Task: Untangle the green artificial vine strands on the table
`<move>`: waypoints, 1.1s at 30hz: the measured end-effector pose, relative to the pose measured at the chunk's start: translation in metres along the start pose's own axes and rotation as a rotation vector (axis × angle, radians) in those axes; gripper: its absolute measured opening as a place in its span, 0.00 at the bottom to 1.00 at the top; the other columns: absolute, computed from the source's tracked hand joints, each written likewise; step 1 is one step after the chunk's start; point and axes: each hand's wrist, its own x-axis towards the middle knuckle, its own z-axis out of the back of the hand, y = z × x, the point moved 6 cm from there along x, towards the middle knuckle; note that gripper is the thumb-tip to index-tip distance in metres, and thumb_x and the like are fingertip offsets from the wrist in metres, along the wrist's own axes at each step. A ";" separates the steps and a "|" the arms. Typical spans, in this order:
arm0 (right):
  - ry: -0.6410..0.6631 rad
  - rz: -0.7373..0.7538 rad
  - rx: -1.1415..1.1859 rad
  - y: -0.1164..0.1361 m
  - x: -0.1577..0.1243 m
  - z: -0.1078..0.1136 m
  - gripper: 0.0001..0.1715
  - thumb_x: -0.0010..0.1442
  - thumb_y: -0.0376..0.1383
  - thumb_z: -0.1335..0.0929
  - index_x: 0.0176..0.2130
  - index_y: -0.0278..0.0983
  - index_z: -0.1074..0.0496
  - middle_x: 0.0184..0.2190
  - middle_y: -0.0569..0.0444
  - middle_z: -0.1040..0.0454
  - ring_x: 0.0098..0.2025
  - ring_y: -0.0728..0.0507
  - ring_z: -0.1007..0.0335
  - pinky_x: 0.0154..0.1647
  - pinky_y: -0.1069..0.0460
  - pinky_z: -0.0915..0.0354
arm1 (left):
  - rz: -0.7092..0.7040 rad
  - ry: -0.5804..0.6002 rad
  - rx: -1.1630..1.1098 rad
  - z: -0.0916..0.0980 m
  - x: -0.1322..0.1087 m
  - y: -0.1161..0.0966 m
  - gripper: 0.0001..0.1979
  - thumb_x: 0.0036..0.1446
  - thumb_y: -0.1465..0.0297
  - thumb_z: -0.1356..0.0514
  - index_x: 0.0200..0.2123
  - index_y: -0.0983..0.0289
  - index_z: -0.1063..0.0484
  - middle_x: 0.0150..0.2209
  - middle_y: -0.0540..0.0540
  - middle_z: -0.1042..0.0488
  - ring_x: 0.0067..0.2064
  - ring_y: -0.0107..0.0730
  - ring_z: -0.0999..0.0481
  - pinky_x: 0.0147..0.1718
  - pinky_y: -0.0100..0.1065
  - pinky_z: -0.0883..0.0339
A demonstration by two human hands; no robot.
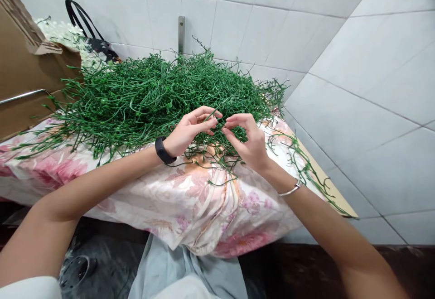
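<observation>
A large heap of thin green plastic-looking stems (163,86) spreads over the cloth in front of me. Above its near edge, my left hand (190,129) is closed in a pinch on one green stem (211,114), which slants up between thumb and fingers. Just to the right, my right hand (249,140) has its thumb and index finger bent together close to the left fingertips. Whatever sits between those right fingertips is too small to make out. Several loose stems (220,182) hang over the cloth below both hands.
A floral cloth (149,199) covers the table. On the left stands a cardboard box (37,77), with white flowers (64,34) and a black-handled bag (100,47) behind it. Tiled walls (238,22) close off the back and right. More stems (307,167) lie along the right edge.
</observation>
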 end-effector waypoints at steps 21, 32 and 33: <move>0.119 0.086 -0.073 0.003 0.002 -0.002 0.23 0.57 0.31 0.36 0.51 0.40 0.43 0.47 0.50 0.32 0.52 0.43 0.36 0.55 0.44 0.40 | 0.024 0.080 0.054 -0.006 -0.001 0.002 0.08 0.46 0.73 0.38 0.27 0.67 0.38 0.31 0.49 0.36 0.36 0.23 0.35 0.42 0.31 0.38; 0.156 0.031 0.007 0.001 0.001 -0.004 0.19 0.56 0.32 0.34 0.47 0.39 0.41 0.30 0.58 0.31 0.36 0.48 0.30 0.44 0.50 0.35 | 0.033 0.070 0.183 -0.011 -0.004 -0.001 0.09 0.52 0.67 0.41 0.29 0.66 0.38 0.28 0.48 0.37 0.31 0.22 0.36 0.33 0.28 0.40; 0.161 0.030 0.021 0.001 0.001 -0.004 0.19 0.56 0.31 0.35 0.47 0.40 0.41 0.30 0.58 0.30 0.36 0.49 0.29 0.44 0.50 0.35 | 0.042 0.069 0.186 -0.011 -0.004 -0.001 0.10 0.52 0.66 0.42 0.29 0.66 0.38 0.28 0.48 0.38 0.30 0.21 0.35 0.32 0.28 0.40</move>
